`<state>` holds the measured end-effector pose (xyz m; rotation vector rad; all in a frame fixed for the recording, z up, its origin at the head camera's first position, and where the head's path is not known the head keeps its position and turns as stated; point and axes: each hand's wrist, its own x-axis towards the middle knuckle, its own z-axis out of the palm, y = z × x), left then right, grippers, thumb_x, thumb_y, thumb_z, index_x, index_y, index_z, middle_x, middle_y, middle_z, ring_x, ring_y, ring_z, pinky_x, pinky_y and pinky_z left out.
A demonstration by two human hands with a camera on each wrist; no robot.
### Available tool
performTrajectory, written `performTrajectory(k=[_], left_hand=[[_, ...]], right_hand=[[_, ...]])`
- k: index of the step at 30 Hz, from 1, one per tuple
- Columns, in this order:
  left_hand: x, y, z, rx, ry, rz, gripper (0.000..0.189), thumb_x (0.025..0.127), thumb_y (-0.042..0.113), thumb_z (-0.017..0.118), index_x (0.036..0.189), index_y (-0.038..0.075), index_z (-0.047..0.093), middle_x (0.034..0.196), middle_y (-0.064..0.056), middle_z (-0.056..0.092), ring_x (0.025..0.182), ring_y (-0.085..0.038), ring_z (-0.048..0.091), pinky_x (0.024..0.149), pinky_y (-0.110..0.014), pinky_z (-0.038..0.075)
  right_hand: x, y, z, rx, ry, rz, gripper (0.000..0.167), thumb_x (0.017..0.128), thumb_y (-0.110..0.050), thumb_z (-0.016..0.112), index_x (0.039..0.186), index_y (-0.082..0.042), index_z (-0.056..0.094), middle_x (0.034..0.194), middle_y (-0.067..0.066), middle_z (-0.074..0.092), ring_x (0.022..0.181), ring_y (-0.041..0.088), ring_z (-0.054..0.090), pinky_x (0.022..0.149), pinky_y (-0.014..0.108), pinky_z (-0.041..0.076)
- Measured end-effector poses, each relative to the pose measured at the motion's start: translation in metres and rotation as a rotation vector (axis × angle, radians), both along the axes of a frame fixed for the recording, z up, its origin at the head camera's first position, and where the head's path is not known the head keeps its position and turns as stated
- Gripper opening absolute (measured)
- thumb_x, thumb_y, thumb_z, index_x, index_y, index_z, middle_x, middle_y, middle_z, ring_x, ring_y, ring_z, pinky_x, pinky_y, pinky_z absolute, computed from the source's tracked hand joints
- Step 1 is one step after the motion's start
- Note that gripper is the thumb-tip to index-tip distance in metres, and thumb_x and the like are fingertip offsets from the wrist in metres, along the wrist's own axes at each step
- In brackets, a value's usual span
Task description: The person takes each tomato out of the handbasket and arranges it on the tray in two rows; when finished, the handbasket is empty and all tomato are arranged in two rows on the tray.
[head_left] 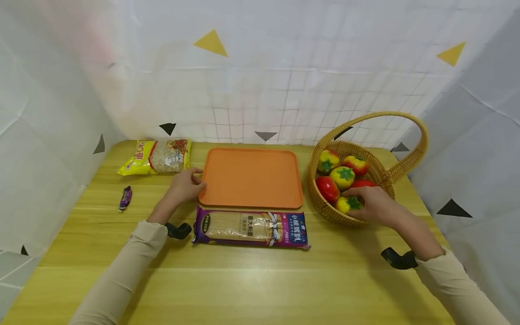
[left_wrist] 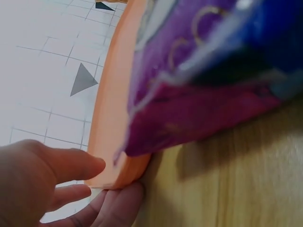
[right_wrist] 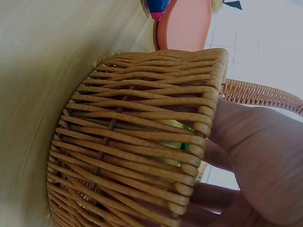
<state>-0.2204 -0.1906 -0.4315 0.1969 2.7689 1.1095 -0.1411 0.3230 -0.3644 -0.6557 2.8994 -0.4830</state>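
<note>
At the left end of the orange tray (head_left: 252, 178), my left hand (head_left: 183, 184) holds the edge. In the left wrist view the thumb lies over the rim, with other fingers against the outer wall. My right hand (head_left: 375, 205) reaches over the near rim of a wicker basket (head_left: 331, 214). Its fingers grip a yellow tomato (head_left: 343, 205) with a green leafy top, still among the others. Through the weave in the right wrist view, part of this yellow tomato (right_wrist: 171, 138) shows; the fingertips are hidden behind the rim. Several red and yellow tomatoes (head_left: 327, 188) fill the basket.
A purple pasta packet (head_left: 243, 228) lies along the tray's near side. Behind the left hand is a yellow food bag (head_left: 162, 157). One small purple-wrapped candy (head_left: 125, 198) lies at the left. The basket's tall handle (head_left: 420, 135) arches up toward the right.
</note>
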Motion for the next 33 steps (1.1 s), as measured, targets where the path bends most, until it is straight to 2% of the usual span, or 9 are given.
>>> performTrajectory(k=[3,7,12,21,26,29,33], left_hand=[[-0.001,0.001,-0.004,-0.004,0.002,0.005,0.054,0.093,0.013,0.067,0.142,-0.001,0.051,0.104,-0.019,0.067,0.089,-0.031,0.064,0.067,-0.035,0.056],[-0.002,0.001,-0.006,-0.025,0.018,0.001,0.055,0.090,0.008,0.065,0.142,-0.001,0.052,0.098,-0.016,0.066,0.080,-0.026,0.062,0.059,-0.030,0.052],[-0.003,0.003,-0.005,-0.030,0.038,-0.011,0.058,0.087,0.007,0.065,0.143,-0.001,0.053,0.092,-0.014,0.066,0.069,-0.022,0.059,0.053,-0.029,0.049],[-0.003,0.000,-0.006,-0.004,0.033,0.029,0.058,0.087,0.007,0.065,0.143,0.001,0.053,0.092,-0.015,0.068,0.067,-0.021,0.060,0.052,-0.029,0.050],[-0.004,-0.003,-0.006,0.027,0.017,0.035,0.059,0.088,0.007,0.066,0.145,0.002,0.052,0.095,-0.016,0.067,0.073,-0.023,0.061,0.054,-0.029,0.051],[-0.005,-0.004,-0.009,0.069,-0.004,0.042,0.059,0.088,0.006,0.066,0.146,0.004,0.051,0.098,-0.017,0.066,0.074,-0.023,0.063,0.055,-0.030,0.055],[-0.006,-0.004,-0.011,0.117,-0.023,0.041,0.059,0.089,0.006,0.066,0.147,0.006,0.051,0.099,-0.018,0.065,0.069,-0.022,0.065,0.054,-0.033,0.057]], right_hand=[[0.001,0.001,-0.003,-0.005,0.011,0.003,0.044,0.076,-0.017,0.087,0.114,0.001,0.073,0.108,0.014,0.071,0.100,0.037,0.064,0.083,0.054,0.053],[0.003,0.002,-0.005,-0.019,0.044,0.009,0.045,0.076,-0.018,0.088,0.114,-0.001,0.073,0.107,0.013,0.071,0.099,0.036,0.065,0.083,0.055,0.053],[0.008,0.005,-0.005,-0.037,0.092,-0.005,0.047,0.075,-0.018,0.088,0.116,-0.002,0.073,0.108,0.013,0.071,0.096,0.034,0.065,0.080,0.053,0.053],[0.014,0.009,0.002,-0.049,0.114,-0.066,0.055,0.075,-0.025,0.089,0.122,-0.001,0.070,0.112,0.017,0.070,0.097,0.035,0.065,0.079,0.054,0.053],[0.018,0.012,0.007,-0.048,0.103,-0.085,0.059,0.078,-0.031,0.087,0.124,0.000,0.068,0.113,0.019,0.069,0.097,0.037,0.064,0.079,0.055,0.052],[0.022,0.015,0.009,-0.046,0.131,-0.094,0.062,0.078,-0.033,0.087,0.126,0.001,0.067,0.114,0.021,0.068,0.097,0.039,0.063,0.078,0.056,0.051],[0.028,0.018,0.008,-0.052,0.198,-0.120,0.063,0.076,-0.031,0.088,0.127,-0.001,0.066,0.112,0.021,0.065,0.094,0.038,0.060,0.073,0.055,0.050]])
